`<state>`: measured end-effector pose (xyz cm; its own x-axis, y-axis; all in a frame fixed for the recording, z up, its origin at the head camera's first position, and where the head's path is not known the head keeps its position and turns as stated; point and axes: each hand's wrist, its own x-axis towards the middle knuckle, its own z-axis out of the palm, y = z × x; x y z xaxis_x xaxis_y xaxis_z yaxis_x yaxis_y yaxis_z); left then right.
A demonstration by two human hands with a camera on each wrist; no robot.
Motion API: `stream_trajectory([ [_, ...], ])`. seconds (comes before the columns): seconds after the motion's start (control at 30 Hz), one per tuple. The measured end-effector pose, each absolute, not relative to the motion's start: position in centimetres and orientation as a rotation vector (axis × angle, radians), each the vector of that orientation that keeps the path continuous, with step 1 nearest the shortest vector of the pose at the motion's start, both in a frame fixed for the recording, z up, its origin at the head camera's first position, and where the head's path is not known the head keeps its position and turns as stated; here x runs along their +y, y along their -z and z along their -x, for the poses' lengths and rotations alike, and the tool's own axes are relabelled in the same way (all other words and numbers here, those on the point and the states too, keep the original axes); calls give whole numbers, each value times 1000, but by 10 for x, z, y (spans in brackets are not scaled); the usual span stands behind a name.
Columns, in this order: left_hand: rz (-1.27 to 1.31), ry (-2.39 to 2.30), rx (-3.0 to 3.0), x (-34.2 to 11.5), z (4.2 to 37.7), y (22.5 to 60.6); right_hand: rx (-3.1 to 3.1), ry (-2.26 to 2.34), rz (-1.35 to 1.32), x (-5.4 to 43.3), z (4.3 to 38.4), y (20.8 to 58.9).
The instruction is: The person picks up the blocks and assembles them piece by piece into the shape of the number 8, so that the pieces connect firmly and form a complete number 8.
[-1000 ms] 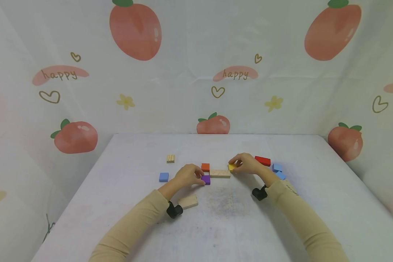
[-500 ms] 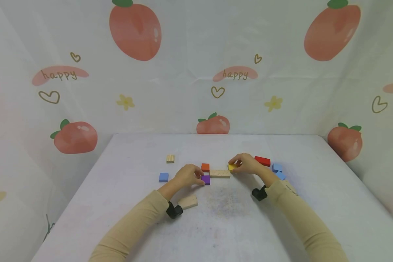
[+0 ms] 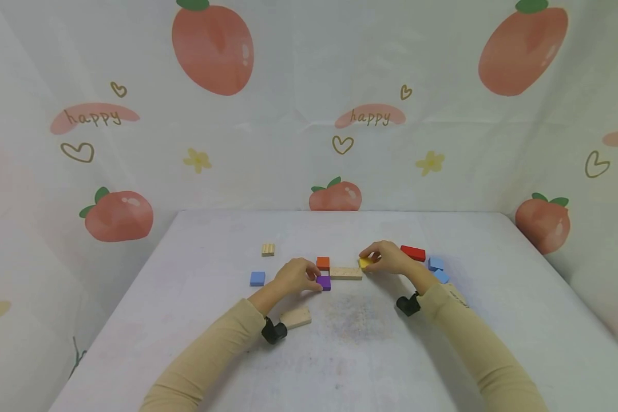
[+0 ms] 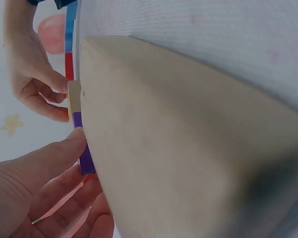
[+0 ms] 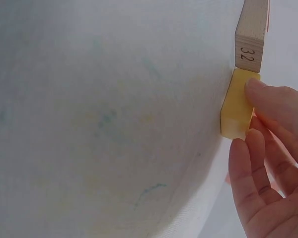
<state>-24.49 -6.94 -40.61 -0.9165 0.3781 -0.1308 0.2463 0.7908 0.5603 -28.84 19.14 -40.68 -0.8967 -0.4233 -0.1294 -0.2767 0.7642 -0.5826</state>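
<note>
In the head view my left hand (image 3: 293, 277) pinches a purple block (image 3: 323, 283) at its left side. Just behind that block lies an orange-red block (image 3: 323, 263). A long wooden block (image 3: 345, 273) runs rightward from beside these two. My right hand (image 3: 389, 257) holds a yellow block (image 3: 364, 262) by the wooden block's far right end. Seen from the right wrist, thumb and fingertips are on the yellow block (image 5: 237, 101), whose end meets or nearly meets the wooden block (image 5: 250, 52) marked 32. In the left wrist view the thumb is against the purple block (image 4: 86, 157).
A pale wooden block (image 3: 296, 317) lies near my left wrist and fills much of the left wrist view. A blue block (image 3: 257, 278) and a striped wooden block (image 3: 268, 249) are at the left. A red block (image 3: 413, 253) and blue blocks (image 3: 435, 263) lie beyond my right forearm.
</note>
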Motion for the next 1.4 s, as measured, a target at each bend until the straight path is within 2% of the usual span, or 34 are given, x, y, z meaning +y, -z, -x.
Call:
stream_trajectory([
  [0.83, -519, -812, 2719, -73, 255, 417, 2747, 909, 672, 207, 277, 398],
  [1.17, -480, -800, 2747, -69, 245, 406, 2816, 898, 768, 232, 266, 396],
  [1.4, -468, -820, 2740, -70, 244, 406, 2789, 875, 732, 254, 257, 390],
])
